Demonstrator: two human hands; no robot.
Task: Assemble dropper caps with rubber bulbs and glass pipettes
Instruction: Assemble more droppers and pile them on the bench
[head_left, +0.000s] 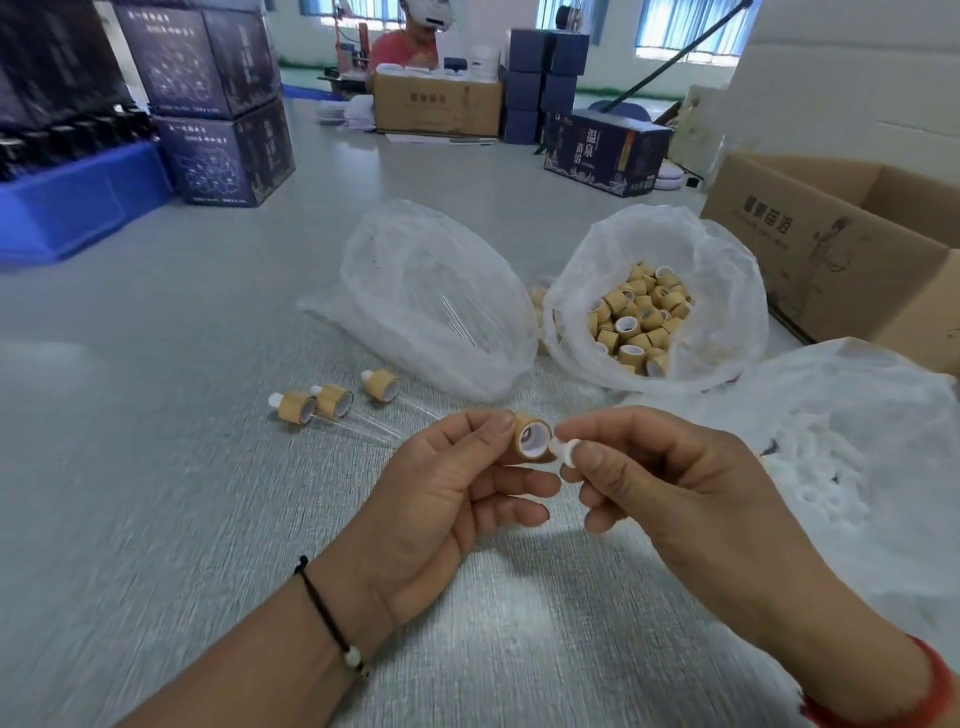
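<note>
Left hand (457, 483) pinching a bamboo-look cap (532, 439) betw thumb and forefinger, open white-lined end turned toward the right; other fingers loosely curled below. Right hand (670, 478) pinching a small white rubber bulb (566, 451) at the fingertips, bulb just beside the cap's rim — touching or nearly, can't tell which. Both held above the grey table (208, 519), near centre.

Three finished droppers (332, 402) lying on the table left of the hands, each w/ cap, white bulb tip and clear glass pipette pointing toward the hands. Behind them, a clear plastic bag (426, 291) w/ a few glass pipettes (457, 317) faintly visible inside. To its right, an open bag of loose caps (641, 319). At far right, another bag holding white bulbs (826, 478) — blurred.

Cardboard box (831, 249) at right edge, blue bin (78, 202) and dark printed cartons (218, 104) at left, a person (410, 47) seated at the far end
</note>
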